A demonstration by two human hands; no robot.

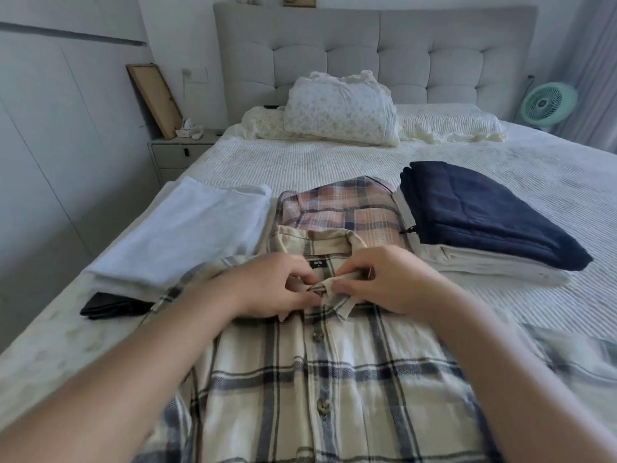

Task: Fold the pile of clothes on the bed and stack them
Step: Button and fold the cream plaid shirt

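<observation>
A cream plaid shirt (334, 379) lies flat on the bed, front up, buttons down the middle. My left hand (267, 289) and my right hand (390, 279) both pinch its collar at the neck opening, fingertips almost meeting. Behind the shirt lies a folded pink plaid shirt (340, 208). To the left sits a folded white garment (180, 235). On the right, a folded navy garment (480, 212) tops a folded pale grey one (494, 269).
A black wallet-like item (113, 307) lies at the left bed edge. Pillows and a rolled floral cover (340, 108) sit by the headboard. A nightstand (180, 152) stands at the left, a green fan (547, 105) at the right.
</observation>
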